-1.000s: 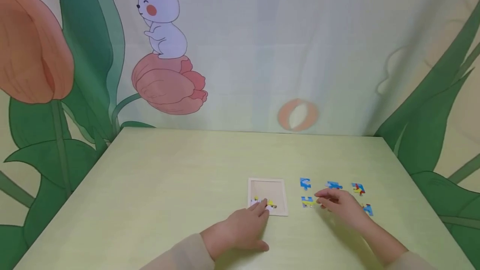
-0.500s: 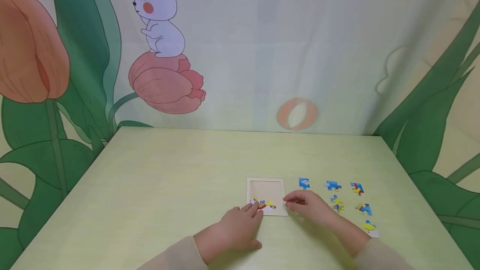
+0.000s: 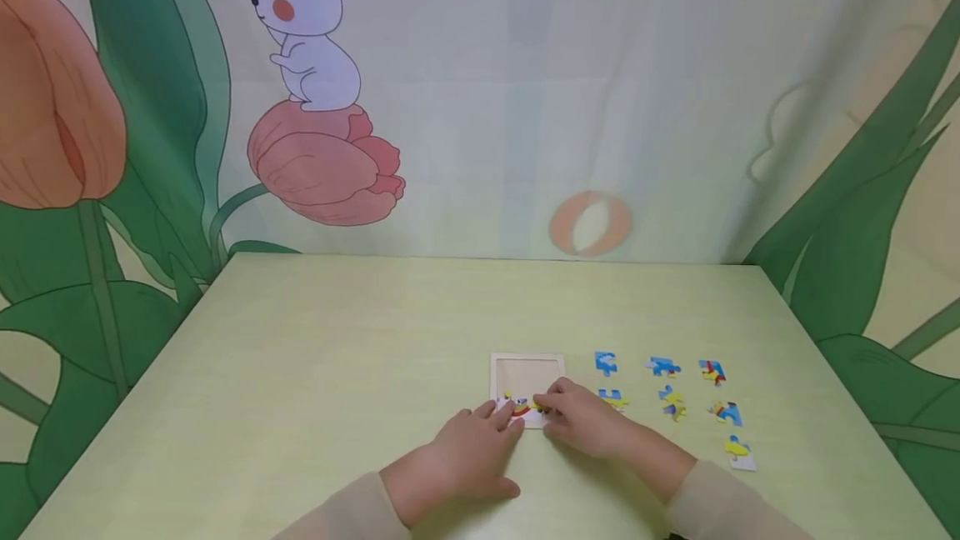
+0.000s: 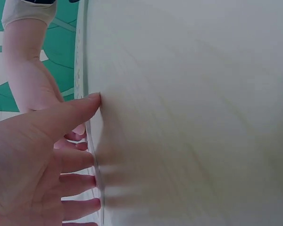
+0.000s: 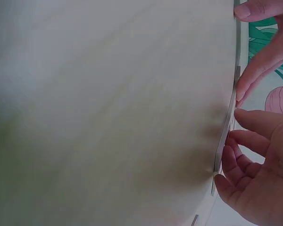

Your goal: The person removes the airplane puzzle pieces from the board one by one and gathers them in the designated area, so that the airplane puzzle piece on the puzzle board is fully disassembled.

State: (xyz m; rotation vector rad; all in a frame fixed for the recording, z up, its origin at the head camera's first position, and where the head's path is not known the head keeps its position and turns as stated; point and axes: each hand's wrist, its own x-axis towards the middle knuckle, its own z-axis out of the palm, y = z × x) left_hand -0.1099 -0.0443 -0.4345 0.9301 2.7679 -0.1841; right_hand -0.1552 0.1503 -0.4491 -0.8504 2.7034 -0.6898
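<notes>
A small square wooden puzzle frame [image 3: 493, 373] lies on the table with picture puzzle pieces [image 3: 522, 409] along its near side. My left hand [image 3: 480, 450] rests on its lower left corner, fingers fairly straight and thumb spread toward me. At the lower right corner, my right hand [image 3: 588, 419] touches the frame and the yellow-and-white piece there. In the right wrist view the fingers of the right hand [image 5: 269, 160] are loosely bent along the frame's edge. No piece shows lifted between them; the fingers hide part of that corner.
Several loose puzzle pieces lie right of the frame: a blue one [image 3: 606, 362], a blue-and-yellow one [image 3: 613, 398], a yellow one [image 3: 672, 402] and a yellow-and-white one [image 3: 740, 451] among them. A printed curtain [image 3: 480, 107] hangs behind the table's far edge.
My right hand has moved left from beside the loose pieces to the frame's lower right corner, uncovering those pieces. My left hand stays on the frame, and the view has shifted slightly.
</notes>
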